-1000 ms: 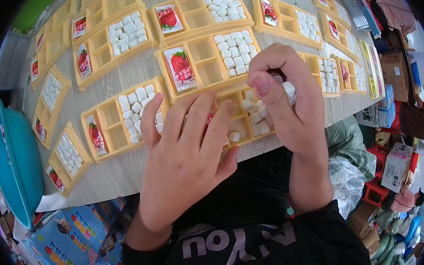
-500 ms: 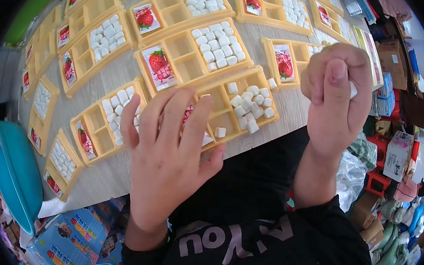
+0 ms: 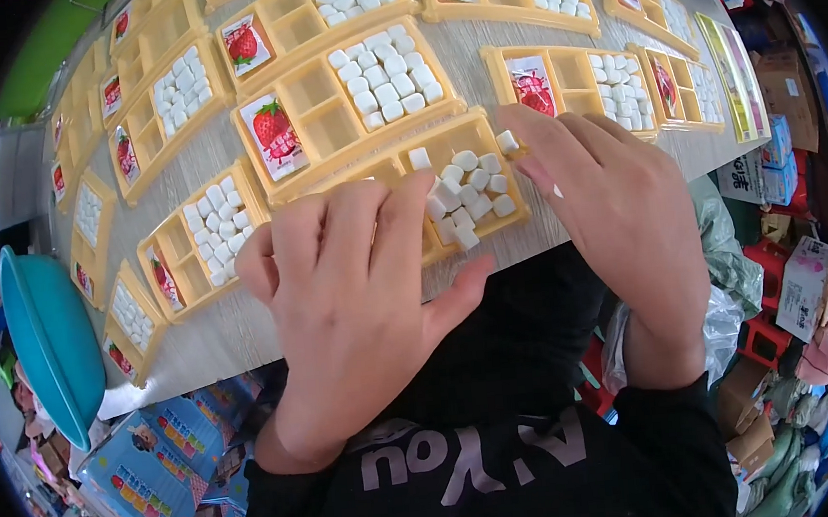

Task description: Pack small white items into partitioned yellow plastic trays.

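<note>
A pale yellow plastic tray (image 3: 397, 167) lies at the table's front edge, its large compartment holding a loose heap of white marshmallows (image 3: 471, 181). My left hand (image 3: 348, 288) spreads over the left part of this tray, thumb out, fingertips near the marshmallows; it covers the small compartments. Just past the tray's right side, my right hand (image 3: 623, 198) is turned palm down with fingers curled. A single marshmallow (image 3: 508, 141) sits at its fingertips, by the tray's rim. Some white shows under the curled fingers, apparently another marshmallow, mostly hidden.
Similar trays, with marshmallows and strawberry-printed sachets (image 3: 273, 133), stand in rows across the wooden table (image 3: 217, 347). At the left is a teal basin (image 3: 51, 345); below it, blue printed boxes (image 3: 148, 464). Red stools (image 3: 766, 338) and cartons are on the right.
My right hand has come down and left from a raised fist to the tray's right side. My left hand has shifted right over the tray. The whole view has moved slightly.
</note>
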